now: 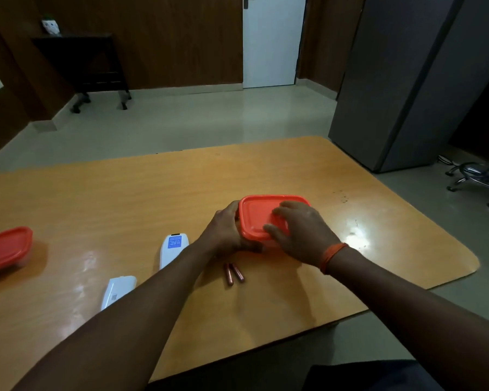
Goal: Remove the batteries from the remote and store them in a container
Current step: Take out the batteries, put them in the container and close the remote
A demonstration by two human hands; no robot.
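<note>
Hidden and cropped parts. The left forearm [141, 303] crosses the white remote [173, 249], hiding its near end. The body of the red-lidded container [259, 214] is almost wholly covered by the left hand [223, 232] and right hand [302, 235]. A second red-lidded container [5, 249] is cut off by the left edge. Print on the remote's blue label [175, 242] is too small to read. The surface [96, 198] runs out of frame at left.

Glossy wood-grain table [153, 198], smooth orange plastic lid [259, 217], white plastic remote [172, 249], coppery metallic batteries [233, 273]
</note>
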